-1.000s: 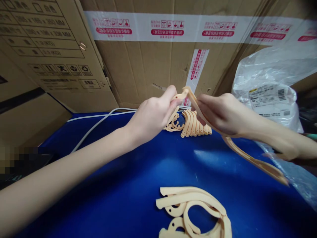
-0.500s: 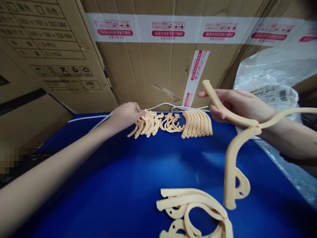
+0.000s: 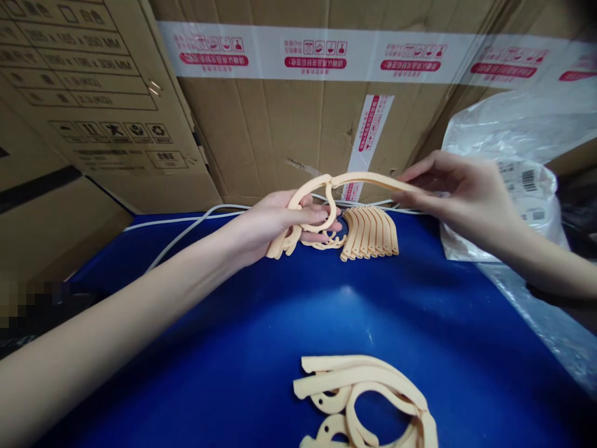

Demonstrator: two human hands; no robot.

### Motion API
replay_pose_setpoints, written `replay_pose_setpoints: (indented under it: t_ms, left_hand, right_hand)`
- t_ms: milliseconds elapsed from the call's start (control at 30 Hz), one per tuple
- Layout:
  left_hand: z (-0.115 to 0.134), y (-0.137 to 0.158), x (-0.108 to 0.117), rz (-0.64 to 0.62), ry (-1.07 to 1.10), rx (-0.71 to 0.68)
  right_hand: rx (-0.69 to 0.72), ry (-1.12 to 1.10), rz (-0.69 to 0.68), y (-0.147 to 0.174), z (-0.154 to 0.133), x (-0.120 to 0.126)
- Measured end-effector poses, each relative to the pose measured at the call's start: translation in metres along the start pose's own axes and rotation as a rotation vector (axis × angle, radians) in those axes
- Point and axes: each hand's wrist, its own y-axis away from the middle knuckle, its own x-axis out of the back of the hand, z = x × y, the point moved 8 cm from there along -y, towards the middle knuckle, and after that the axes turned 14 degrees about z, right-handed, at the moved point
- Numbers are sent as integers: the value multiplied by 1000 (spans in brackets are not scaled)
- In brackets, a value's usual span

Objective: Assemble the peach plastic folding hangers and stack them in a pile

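Note:
A beige plastic folding hanger [image 3: 361, 177] is held up between both hands, above the back of the blue surface. My left hand [image 3: 275, 221] closes round its left arm and curved hook, with the thumb across the hook. My right hand [image 3: 459, 190] pinches the far end of the hanger's other arm between thumb and fingers. Just behind the left hand lie small curved hooks [image 3: 333, 242], partly hidden by the fingers. A neat row of beige hanger arms [image 3: 370, 233] lies beneath the held hanger. Nearer me, several folded hangers [image 3: 368, 376] lie stacked, cut off by the frame's bottom edge.
A large cardboard box [image 3: 261, 124] with printed tape walls off the back, and another carton [image 3: 107, 99] stands at the left. White cables [image 3: 219, 211] run along the back edge. Clear plastic bags [image 3: 508, 137] sit at the right of the blue surface [image 3: 224, 361].
My left hand has come away from the pile of loose parts and taken hold of the hanger. The right hand has brought the hanger left and now grips the end of one arm.

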Motion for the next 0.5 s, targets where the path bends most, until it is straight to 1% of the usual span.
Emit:
replay_pose_setpoints:
  t_ms: [67, 133, 200, 233, 300, 367, 433, 500]
  left_hand:
    - [-1, 1, -6, -53, 37, 25]
    - [-4, 4, -15, -140, 55, 50]
    - [-6, 7, -23, -229, 70, 60]
    - [-7, 8, -26, -265, 78, 64]
    - [-10, 10, -29, -308, 93, 74]
    - [-12, 11, -31, -327, 116, 91]
    - [-14, 13, -34, -330, 142, 143]
    - [-16, 14, -36, -306, 151, 191]
  right_hand:
    - [211, 291, -76, 5, -7, -7]
    - [423, 545, -92, 13, -14, -15]
    - [610, 706, -95, 21, -21, -23]
    - [674, 747, -97, 25, -23, -26]
    - [731, 769, -117, 30, -22, -29]
    - [742, 759, -140, 33, -18, -28]
    - [773, 742, -161, 37, -15, -27]
    - [768, 732, -174, 39, -12, -27]
